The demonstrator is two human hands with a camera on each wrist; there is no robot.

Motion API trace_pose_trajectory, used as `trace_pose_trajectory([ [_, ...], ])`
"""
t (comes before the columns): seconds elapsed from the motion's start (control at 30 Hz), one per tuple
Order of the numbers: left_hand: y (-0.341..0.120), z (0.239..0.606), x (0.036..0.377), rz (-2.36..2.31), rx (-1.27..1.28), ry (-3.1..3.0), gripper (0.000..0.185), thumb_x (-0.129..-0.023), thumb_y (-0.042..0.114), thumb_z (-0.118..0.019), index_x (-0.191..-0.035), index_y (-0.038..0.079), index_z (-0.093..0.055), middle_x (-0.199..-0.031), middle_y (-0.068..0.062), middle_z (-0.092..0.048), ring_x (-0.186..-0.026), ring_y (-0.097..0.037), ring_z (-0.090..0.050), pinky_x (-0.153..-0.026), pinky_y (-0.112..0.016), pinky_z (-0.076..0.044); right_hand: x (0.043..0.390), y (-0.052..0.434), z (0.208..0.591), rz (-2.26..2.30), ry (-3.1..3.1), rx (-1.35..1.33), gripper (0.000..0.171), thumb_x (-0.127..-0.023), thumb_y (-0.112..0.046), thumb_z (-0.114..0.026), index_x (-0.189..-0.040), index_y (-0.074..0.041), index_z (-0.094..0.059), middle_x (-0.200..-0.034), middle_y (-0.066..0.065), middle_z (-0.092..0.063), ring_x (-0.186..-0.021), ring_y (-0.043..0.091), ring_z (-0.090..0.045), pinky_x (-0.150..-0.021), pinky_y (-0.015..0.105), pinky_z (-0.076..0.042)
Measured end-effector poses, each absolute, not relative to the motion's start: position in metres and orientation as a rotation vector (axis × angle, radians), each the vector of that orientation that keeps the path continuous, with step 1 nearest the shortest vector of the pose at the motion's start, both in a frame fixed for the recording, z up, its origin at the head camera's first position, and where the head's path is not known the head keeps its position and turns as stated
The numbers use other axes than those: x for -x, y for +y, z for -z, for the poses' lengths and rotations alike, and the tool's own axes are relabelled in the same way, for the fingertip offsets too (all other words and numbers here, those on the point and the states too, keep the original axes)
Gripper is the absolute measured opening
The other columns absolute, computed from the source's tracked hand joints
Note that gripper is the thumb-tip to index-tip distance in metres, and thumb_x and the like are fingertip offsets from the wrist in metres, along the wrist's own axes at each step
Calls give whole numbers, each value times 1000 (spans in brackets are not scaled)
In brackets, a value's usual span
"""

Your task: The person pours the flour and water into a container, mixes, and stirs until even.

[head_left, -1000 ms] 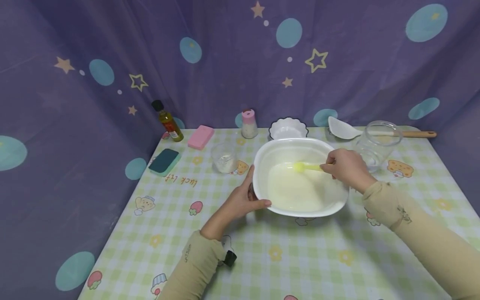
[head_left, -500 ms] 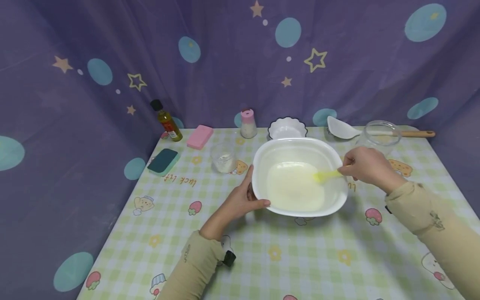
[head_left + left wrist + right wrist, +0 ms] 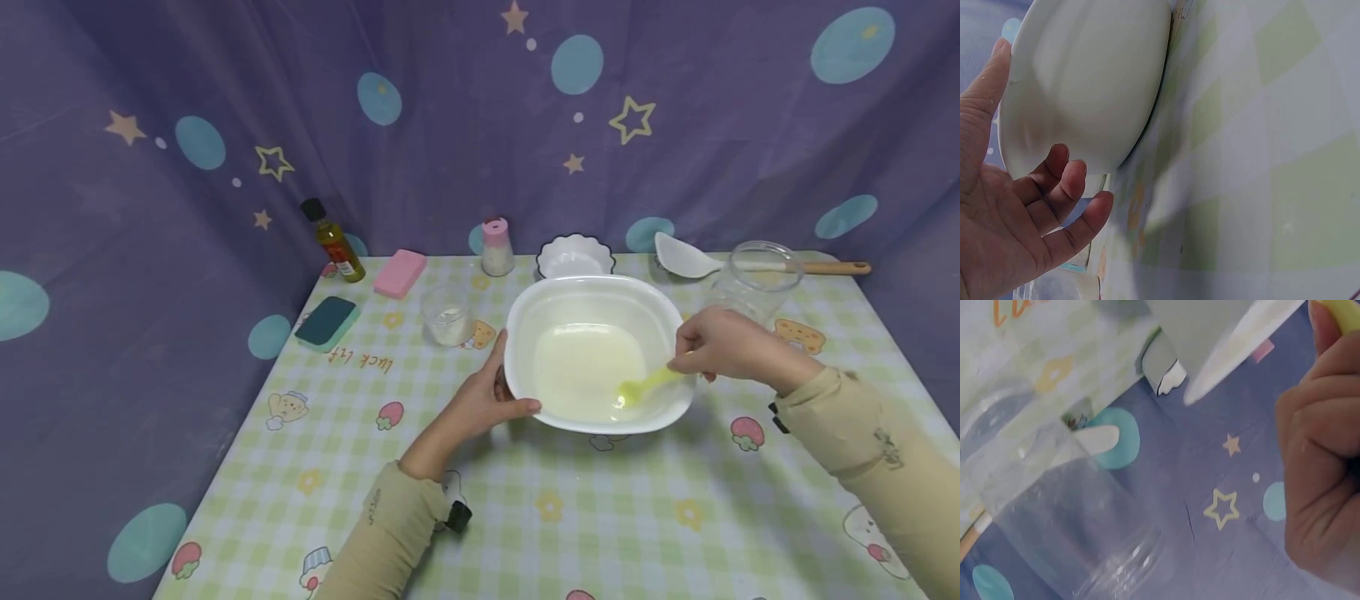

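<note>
Spoon (image 3: pixel 643 386) slants down-left from the right hand (image 3: pixel 723 343) whose grip pinches its handle, tip in the bowl (image 3: pixel 592 292) that the left hand (image 3: pixel 480 402) steadies by its rim.

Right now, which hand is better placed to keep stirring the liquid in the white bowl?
Right. The right hand already grips the yellow spoon, its tip in the liquid, while the left hand braces the white bowl at its rim.

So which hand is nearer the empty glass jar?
Right. The right hand, holding the yellow spoon, is just in front of the glass jar; the left hand grips the white bowl at its far rim.
</note>
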State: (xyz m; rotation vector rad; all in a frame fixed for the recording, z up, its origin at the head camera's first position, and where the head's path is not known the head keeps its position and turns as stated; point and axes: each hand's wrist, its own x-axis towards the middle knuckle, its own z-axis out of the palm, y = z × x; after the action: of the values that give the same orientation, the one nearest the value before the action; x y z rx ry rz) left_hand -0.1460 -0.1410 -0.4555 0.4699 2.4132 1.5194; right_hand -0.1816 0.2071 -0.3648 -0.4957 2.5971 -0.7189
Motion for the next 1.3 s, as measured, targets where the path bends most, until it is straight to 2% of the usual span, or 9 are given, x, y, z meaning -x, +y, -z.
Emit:
trace_pose_trajectory([
  [0.3,-142,456,145,-1495,-477,2444,116,-80,33,-82,-158,27,3,-108,-9,-67,-85,-15,-60,-74,-29,-49,179,181,388,800,2630,635,26,-86,-23,-73,-65,-12,-63,-51,-3,-54,-51,15,-51,-52,31,-40],
  [0.4,-142,456,145,-1502,-474,2442,116,-80,32,-83,-158,28,3,-105,-6,-67,-84,-15,-60,-74,-29,-48,180,171,396,823,2670,647,27,-87,-23,-73,-64,-13,-62,-51,-4,-54,-52,15,-51,-53,32,-40],
  [0.5,-142,457,146,-1504,-474,2441,115,-81,27,-82,-158,29,3,-104,-6,-67,-84,-16,-60,-73,-29,-48,182,162,403,824,2733,665,27,-87,-23,-72,-64,-14,-62,-50,-5,-54,-54,14,-50,-60,33,-39],
  [0.67,-141,453,145,-1484,-472,2442,113,-83,21,-80,-158,25,5,-107,-12,-67,-85,-18,-60,-73,-29,-47,188,148,411,842,2841,636,26,-89,-23,-71,-66,-14,-63,-51,-7,-55,-53,14,-50,-62,34,-40],
  [0.9,-137,421,133,-1478,-488,2386,110,-85,15,-78,-157,9,5,-110,-23,-65,-86,-23,-60,-73,-28,-47,196,144,416,832,2978,533,24,-88,-23,-71,-68,-12,-63,-52,-6,-57,-52,13,-53,-58,35,-39],
  [1.3,-137,420,132,-1510,-506,2378,111,-84,15,-78,-157,9,4,-118,-25,-62,-91,-22,-62,-79,-33,-49,197,174,399,803,2969,461,21,-89,-18,-70,-73,-7,-65,-59,0,-60,-53,15,-56,-58,37,-41],
])
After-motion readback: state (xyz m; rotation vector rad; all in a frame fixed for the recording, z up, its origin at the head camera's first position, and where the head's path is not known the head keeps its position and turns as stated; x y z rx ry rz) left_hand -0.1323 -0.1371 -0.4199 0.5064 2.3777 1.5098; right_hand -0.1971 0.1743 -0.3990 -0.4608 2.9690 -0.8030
